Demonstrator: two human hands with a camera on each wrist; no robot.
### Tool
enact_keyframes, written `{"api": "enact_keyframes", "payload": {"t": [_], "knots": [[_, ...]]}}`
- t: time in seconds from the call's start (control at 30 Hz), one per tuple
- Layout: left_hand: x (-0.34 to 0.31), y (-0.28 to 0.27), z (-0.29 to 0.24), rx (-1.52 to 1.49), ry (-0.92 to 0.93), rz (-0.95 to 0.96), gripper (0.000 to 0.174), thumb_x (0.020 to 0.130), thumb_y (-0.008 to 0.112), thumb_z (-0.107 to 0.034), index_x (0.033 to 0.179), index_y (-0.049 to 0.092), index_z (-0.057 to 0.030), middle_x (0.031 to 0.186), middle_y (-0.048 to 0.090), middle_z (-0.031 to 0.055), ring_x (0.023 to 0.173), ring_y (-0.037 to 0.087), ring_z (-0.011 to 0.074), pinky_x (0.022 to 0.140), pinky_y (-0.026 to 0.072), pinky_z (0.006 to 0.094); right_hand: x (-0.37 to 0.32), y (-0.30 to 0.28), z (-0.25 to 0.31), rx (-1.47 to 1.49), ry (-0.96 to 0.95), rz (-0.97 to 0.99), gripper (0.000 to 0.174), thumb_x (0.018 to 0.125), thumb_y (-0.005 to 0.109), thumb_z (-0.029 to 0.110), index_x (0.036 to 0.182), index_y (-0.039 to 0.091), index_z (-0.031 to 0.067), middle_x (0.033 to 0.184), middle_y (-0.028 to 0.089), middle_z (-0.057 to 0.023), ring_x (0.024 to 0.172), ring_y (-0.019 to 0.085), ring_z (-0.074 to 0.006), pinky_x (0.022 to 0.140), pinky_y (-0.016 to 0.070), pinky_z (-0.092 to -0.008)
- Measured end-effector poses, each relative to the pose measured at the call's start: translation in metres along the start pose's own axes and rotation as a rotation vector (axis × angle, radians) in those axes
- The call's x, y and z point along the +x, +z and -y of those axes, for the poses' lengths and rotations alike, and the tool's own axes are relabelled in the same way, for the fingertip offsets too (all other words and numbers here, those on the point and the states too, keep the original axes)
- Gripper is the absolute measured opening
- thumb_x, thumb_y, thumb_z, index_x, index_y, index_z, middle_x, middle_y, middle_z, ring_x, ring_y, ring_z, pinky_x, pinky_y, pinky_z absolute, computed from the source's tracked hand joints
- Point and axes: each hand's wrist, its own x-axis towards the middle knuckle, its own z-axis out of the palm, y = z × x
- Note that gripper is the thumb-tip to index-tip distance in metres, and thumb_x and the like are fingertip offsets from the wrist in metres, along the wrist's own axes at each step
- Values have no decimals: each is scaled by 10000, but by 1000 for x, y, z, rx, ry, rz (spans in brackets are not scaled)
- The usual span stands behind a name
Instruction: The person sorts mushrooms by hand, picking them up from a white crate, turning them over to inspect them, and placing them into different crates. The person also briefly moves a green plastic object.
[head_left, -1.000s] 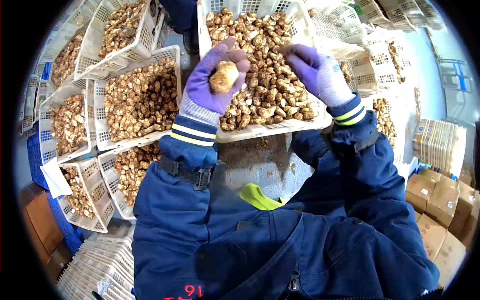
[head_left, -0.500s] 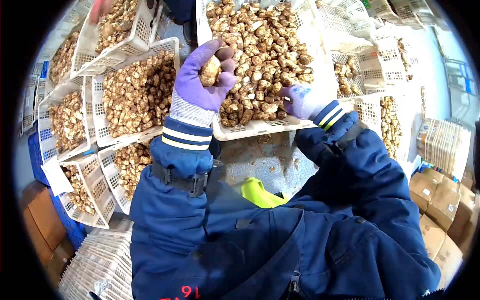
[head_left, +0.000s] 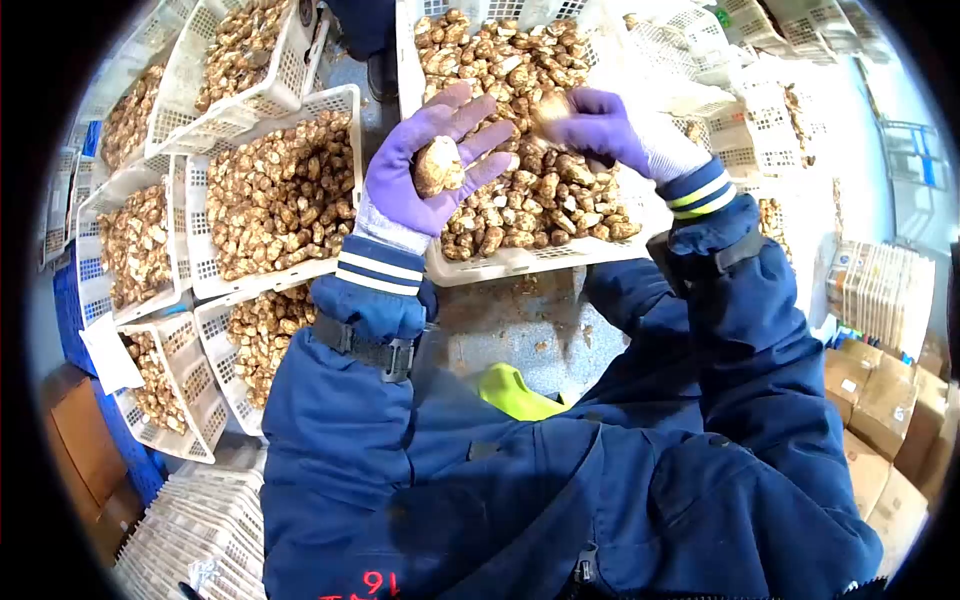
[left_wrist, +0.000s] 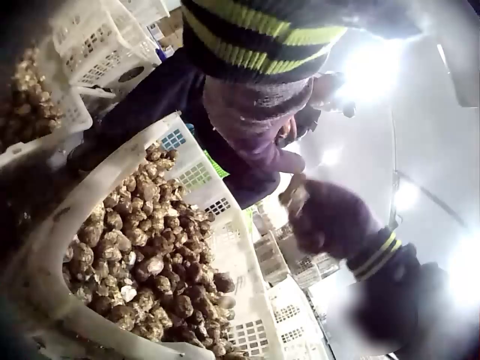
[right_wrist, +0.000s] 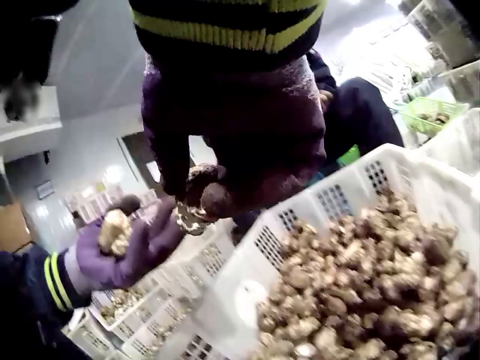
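Observation:
Both hands wear purple gloves over the front crate [head_left: 520,262], which is heaped with brown knobbly tubers [head_left: 535,190]. Palm up, my left hand [head_left: 425,180] holds one large pale-brown tuber [head_left: 438,167] against the palm, its fingers spread apart; the right wrist view shows this tuber [right_wrist: 115,232] too. My right hand [head_left: 615,130] pinches another tuber [head_left: 551,107], slightly blurred, between thumb and fingers, just right of the left fingertips. In the right wrist view that tuber [right_wrist: 192,216] shows below the dark fingers. The two hands do not visibly touch.
White crates of tubers stand at the left [head_left: 280,200], with more at the upper right. Stacked white crates [head_left: 200,530] are at the lower left, cardboard boxes [head_left: 875,385] at the right. Another person's dark-clothed leg [head_left: 365,25] is beyond the front crate.
My right hand has risen from the crate's near right part, now with a tuber in its fingers. The left hand's fingers have spread, and it has moved slightly right.

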Motion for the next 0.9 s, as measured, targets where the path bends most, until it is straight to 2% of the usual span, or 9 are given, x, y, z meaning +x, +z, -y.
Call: {"api": "enact_keyframes", "payload": {"t": [0.13,0.23,0.3,0.4,0.53,0.7,0.77,0.8,0.9], "knots": [[-5,10,2,-6,64,105,515,886,577,-249,1353,450,-72,1304,513,182,1207,504,378,969,466,546,-7,2,72,-182,-209,-16,413,892,589,388,1099,620,32,777,602,-22,663,547,-70,604,459,-217],[-6,12,-11,-61,127,168,501,916,568,-328,1332,473,-65,1284,527,188,1212,506,364,934,505,517,39,-4,21,-310,-343,-393,446,882,594,412,1118,634,35,847,667,-82,737,623,-136,661,500,-280],[-6,-5,-21,-163,175,121,496,937,544,-285,1340,443,-15,1305,501,213,1249,466,329,904,539,444,50,16,16,-957,-71,-49,326,881,543,312,1126,656,129,950,670,-197,926,648,-319,789,515,-397],[-4,-3,-33,-178,204,56,464,926,567,-276,1296,491,-6,1215,558,181,1108,545,275,757,550,334,97,65,-54,-945,-57,297,427,848,523,248,1268,554,179,982,661,-196,930,636,-352,813,512,-432],[-7,3,-39,-227,124,33,457,897,600,-331,1209,550,-2,1026,633,143,911,625,252,670,530,302,123,83,-79,-1011,5,337,336,856,494,201,1143,633,97,1102,663,-138,1021,631,-311,852,510,-422],[-12,6,-42,-209,203,36,443,907,576,-325,1210,548,-3,1069,611,152,983,605,274,776,544,364,112,56,-81,-1181,36,-28,296,822,583,313,993,680,91,936,676,-116,911,643,-315,789,521,-416],[-17,26,-37,-132,357,-119,451,930,543,-316,1246,522,5,1158,571,162,1060,572,288,861,528,416,98,69,-58,-1133,-148,34,282,838,548,294,986,682,94,894,676,-136,872,652,-321,773,523,-422],[-16,19,-37,-183,323,5,450,919,563,-331,1248,530,-25,1189,562,172,1114,561,301,911,522,446,102,80,-57,-1036,-145,194,283,847,521,287,974,685,95,888,676,-160,861,656,-328,767,524,-428],[-16,10,-38,-127,313,-17,451,912,578,-338,1245,537,-37,1135,590,150,1026,599,276,838,552,411,106,109,-54,-1097,-61,309,269,814,516,194,957,702,62,962,697,-142,914,672,-295,756,537,-409]]}}
